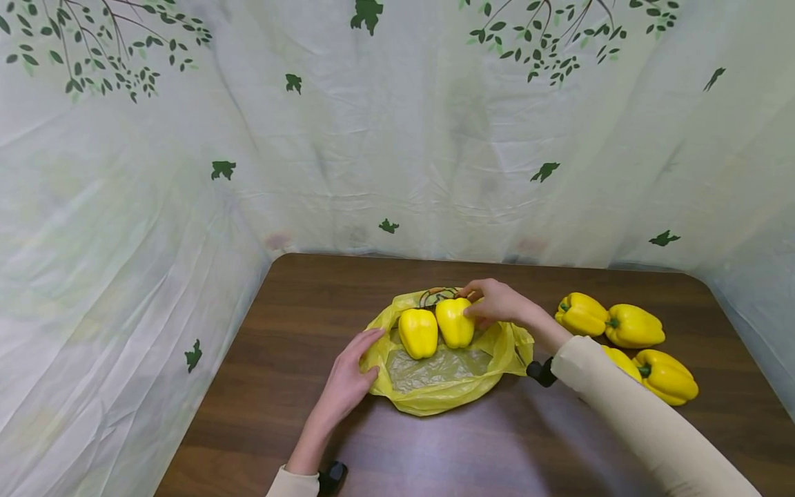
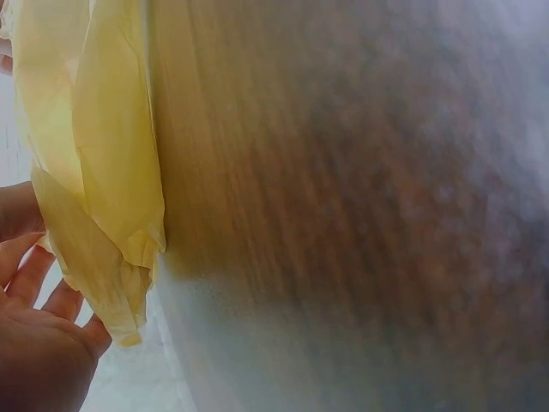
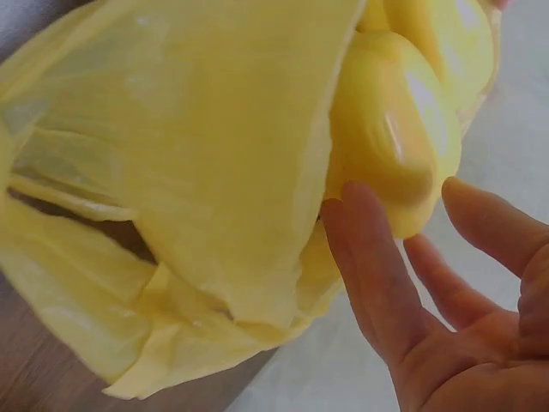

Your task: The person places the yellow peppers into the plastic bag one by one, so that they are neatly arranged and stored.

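Note:
A yellow plastic bag point(image 1: 435, 402) lies spread wide on the table, its rim folded outward. Inside, one yellow bell pepper point(image 1: 419, 334) stands at the back beside a second yellow bell pepper point(image 1: 452, 326). My left hand point(image 1: 349, 373) holds the bag's left rim, with thumb and fingers around the film; its fingers point(image 2: 33, 273) show behind the plastic in the left wrist view. My right hand point(image 1: 497, 301) holds the second pepper from its right side. In the right wrist view, thumb and fingers point(image 3: 373, 266) surround the end of that pepper point(image 3: 390, 129).
On the right of the brown wooden table point(image 1: 248, 414) lie several more yellow bell peppers point(image 1: 635, 326), partly behind my right sleeve point(image 1: 633, 407). White cloth point(image 1: 397, 152) with printed leaves hangs behind the table and along its sides.

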The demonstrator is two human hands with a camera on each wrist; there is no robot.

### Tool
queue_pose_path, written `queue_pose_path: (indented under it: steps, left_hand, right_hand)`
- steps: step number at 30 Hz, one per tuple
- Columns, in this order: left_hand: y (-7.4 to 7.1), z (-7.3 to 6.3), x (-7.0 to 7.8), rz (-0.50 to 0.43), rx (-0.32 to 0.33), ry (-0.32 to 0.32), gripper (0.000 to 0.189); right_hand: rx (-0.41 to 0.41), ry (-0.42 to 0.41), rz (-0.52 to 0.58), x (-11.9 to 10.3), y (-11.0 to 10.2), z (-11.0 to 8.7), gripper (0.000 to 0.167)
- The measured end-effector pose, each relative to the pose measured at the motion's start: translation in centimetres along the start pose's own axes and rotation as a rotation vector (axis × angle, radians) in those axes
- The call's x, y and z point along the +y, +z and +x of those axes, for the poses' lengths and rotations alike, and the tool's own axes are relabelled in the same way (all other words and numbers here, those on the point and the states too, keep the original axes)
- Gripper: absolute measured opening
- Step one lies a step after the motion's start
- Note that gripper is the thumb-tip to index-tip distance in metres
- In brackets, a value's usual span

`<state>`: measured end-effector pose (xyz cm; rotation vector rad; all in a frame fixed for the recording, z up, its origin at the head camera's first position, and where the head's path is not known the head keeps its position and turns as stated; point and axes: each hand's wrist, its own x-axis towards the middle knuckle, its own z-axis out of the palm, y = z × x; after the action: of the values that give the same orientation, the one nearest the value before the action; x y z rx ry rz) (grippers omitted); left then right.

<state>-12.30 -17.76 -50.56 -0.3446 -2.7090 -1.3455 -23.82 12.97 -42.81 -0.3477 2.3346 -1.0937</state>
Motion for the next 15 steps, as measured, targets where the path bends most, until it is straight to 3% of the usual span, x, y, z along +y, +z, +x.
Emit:
queue_pose_path:
  steps: [8,15]
  left_hand:
    - [0.0,0.2,0.0,-0.005,0.001,0.0,0.064]
    - [-0.1,0.2,0.1,-0.015,0.007,0.007,0.064]
  right_hand:
    - [0.025,-0.057,-0.035,1.2,-0.8,-1.8,0.05]
    - [0.081,-0.168,-0.035,2.8,-0.7,-3.8,0.052]
